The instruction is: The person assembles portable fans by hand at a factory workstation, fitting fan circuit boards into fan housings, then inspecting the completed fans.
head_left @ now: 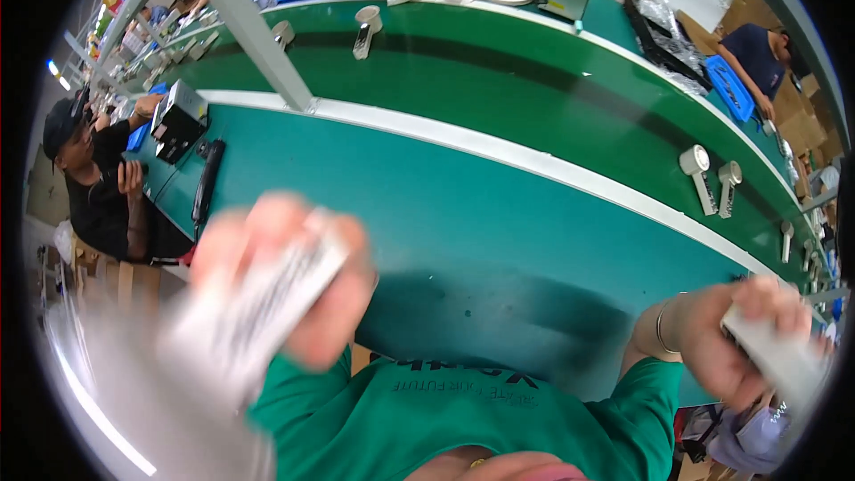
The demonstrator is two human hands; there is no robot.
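Observation:
My left hand, smeared by motion, is closed around the pale handle of a handheld device with dark marks along it. A large grey-white blurred shape, perhaps its head, fills the lower left. At the right, my right hand grips another white handheld device, also blurred; its far end runs toward the picture's edge. Both hands are raised above the near side of the green worktable. What kind of devices these are cannot be made out.
Beyond a white rail, a green conveyor carries several round-headed white devices. A grey box-shaped instrument and a black tool sit at the left, beside a co-worker. A metal post rises from the rail. Another person works at far right.

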